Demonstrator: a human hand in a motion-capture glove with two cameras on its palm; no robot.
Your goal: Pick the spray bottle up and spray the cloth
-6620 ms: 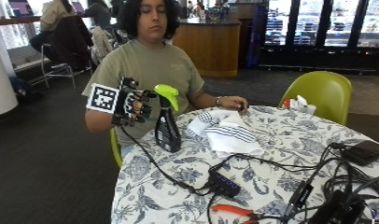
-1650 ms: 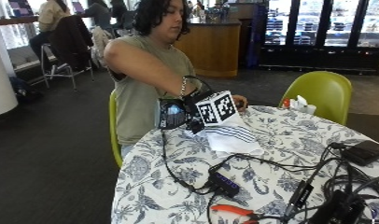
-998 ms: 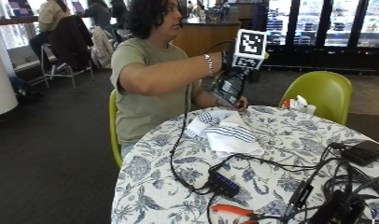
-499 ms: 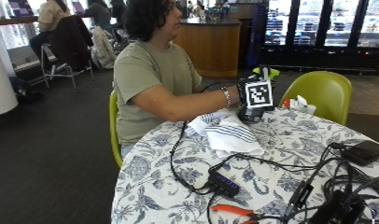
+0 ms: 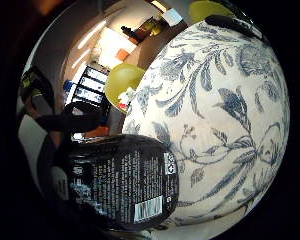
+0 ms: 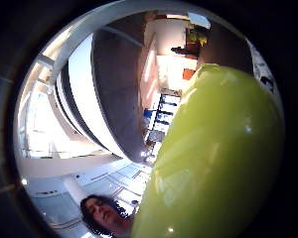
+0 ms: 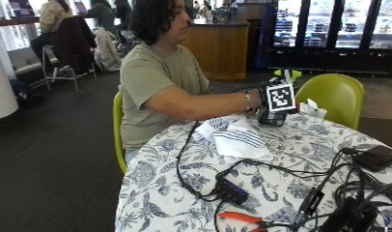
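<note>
dark carpet floor (image 7: 54, 159), green chairs (image 7: 334, 94), wooden counter (image 7: 221, 46), lit fridges (image 7: 341, 24)

My right arm reaches forward across my body, gloved right hand (image 7: 271, 107) upright, fingers curled in a grip.

My round table (image 7: 183, 188), under a white cloth printed with blue flowers, carries a folded striped cloth (image 7: 238, 137) at about eleven o'clock from its middle, and the spray bottle (image 7: 271, 117) I'm holding stands at about twelve, just beside that cloth. A black power strip (image 7: 231, 189) lies near seven o'clock with cables running off it, orange-handled pliers (image 7: 243, 218) sit at six by the near edge, and a flat black device (image 7: 376, 157) rests at three. A tangle of black cables and gear (image 7: 350, 208) fills the five o'clock corner.
</note>
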